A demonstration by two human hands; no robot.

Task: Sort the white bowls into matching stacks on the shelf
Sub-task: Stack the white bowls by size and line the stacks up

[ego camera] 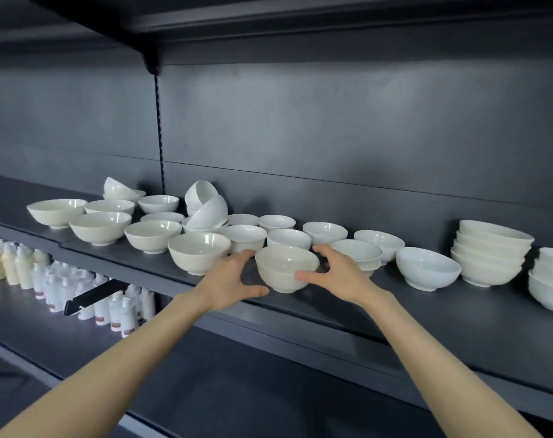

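Many white bowls of differing sizes stand loose along a dark shelf (427, 314). A small white bowl (286, 268) sits near the shelf's front edge between both my hands. My left hand (234, 281) cups its left side and my right hand (335, 273) cups its right side, thumbs under the wall and fingers around the rim. A tall stack of wide bowls (490, 252) stands to the right, with a second stack (550, 279) at the frame edge. A single wide bowl (427, 268) rests beside them.
Larger cream bowls (99, 227) crowd the shelf's left part, and some bowls (207, 210) lie tilted at the back. Small bowls (324, 232) fill the row behind my hands. White bottles (60, 279) stand on the lower shelf at left. An upper shelf overhangs.
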